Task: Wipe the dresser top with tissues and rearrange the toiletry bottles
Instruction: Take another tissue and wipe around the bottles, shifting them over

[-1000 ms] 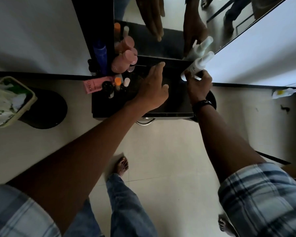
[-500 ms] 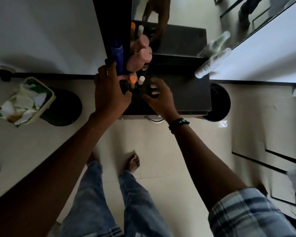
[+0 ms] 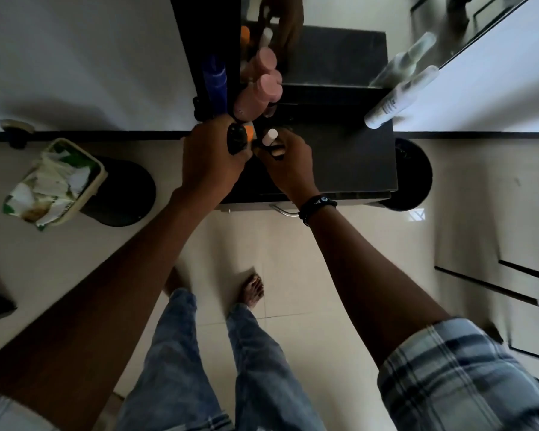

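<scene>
On the black dresser top (image 3: 349,157) both hands meet at the cluster of small bottles on its left side. My left hand (image 3: 209,163) is closed around a small black bottle (image 3: 235,138) beside an orange-capped one (image 3: 249,131). My right hand (image 3: 288,164) grips a small dark bottle (image 3: 274,149) just below a white-capped bottle (image 3: 269,136). Behind them stand two tall pink bottles (image 3: 255,94) and a blue bottle (image 3: 215,82). A white bottle (image 3: 395,99) stands at the far right corner against the mirror.
A mirror (image 3: 339,14) backs the dresser. A beige bin (image 3: 59,181) full of used tissues sits on the floor to the left, over a black round base (image 3: 122,194). A second black round base (image 3: 414,175) sits at the right. My feet stand below.
My right hand has let go of the white bottle at the far right and moved left to the small bottles. My left hand has moved left and closed on the black bottle.
</scene>
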### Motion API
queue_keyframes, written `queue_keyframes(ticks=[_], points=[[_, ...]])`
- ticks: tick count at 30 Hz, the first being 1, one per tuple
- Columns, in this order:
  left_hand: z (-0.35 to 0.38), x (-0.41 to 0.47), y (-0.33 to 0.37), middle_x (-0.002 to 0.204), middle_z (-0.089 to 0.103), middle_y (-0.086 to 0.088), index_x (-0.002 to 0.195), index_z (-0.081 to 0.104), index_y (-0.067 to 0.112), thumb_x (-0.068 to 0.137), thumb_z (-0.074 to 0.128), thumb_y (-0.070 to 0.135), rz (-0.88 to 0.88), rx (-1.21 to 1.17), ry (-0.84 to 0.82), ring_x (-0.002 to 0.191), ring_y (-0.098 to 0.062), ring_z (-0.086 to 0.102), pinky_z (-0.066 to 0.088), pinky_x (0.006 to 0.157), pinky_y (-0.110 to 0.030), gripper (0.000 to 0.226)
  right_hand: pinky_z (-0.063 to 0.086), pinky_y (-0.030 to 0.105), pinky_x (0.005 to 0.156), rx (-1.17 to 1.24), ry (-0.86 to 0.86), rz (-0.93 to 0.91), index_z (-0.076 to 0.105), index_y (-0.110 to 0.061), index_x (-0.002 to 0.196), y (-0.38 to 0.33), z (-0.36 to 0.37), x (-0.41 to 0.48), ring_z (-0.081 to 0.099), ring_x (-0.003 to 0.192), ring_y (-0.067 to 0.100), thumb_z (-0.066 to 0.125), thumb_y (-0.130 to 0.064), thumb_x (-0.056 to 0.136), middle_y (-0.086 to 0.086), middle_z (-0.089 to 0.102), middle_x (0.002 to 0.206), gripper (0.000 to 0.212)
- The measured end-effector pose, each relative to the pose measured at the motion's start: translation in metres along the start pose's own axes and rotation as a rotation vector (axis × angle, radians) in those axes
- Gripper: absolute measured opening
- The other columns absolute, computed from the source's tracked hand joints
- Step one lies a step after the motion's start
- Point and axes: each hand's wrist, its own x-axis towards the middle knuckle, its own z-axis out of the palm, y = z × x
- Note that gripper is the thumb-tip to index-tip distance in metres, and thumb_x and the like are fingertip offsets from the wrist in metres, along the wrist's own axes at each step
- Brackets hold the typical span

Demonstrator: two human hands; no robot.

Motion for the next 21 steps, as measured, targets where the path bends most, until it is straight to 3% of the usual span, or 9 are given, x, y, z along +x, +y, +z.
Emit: queue_keyframes(ticks=[8,16,21], points=[[0.008,-0.018,0.022,0.106,0.069,-0.01,0.105,0.062,0.013,0.073,0.078,0.018,-0.019,-0.056,-0.02,0.098,-0.027,0.066,0.049,0.08,-0.03,0.036,0.056,0.033,0.081,0.011,0.126,0.107,0.068,-0.003,0.099,0.034,-0.045,-0.01,0.067,0.087,0.02,0.073,-0.016,0.084,0.01,0.071,0.096,0.021],[0.016,-0.016,0.022,0.106,0.069,-0.01,0.109,0.062,0.013,0.075,0.076,0.021,-0.018,-0.049,0.009,0.095,-0.025,0.067,0.056,0.081,-0.043,0.038,0.05,0.038,0.078,-0.093,0.415,0.213,0.065,-0.001,0.09,0.082,-0.115,0.003,0.066,0.086,0.029,0.066,-0.015,0.083,0.016,0.07,0.088,0.015],[0.017,-0.017,0.019,0.105,0.069,-0.01,0.108,0.061,0.012,0.078,0.073,0.021,0.012,-0.05,0.033,0.094,-0.024,0.067,0.055,0.078,-0.035,0.033,0.046,0.033,0.079,-0.163,0.419,0.196,0.066,0.001,0.094,0.091,-0.135,0.022,0.064,0.092,0.029,0.065,-0.015,0.085,0.015,0.07,0.095,0.018]])
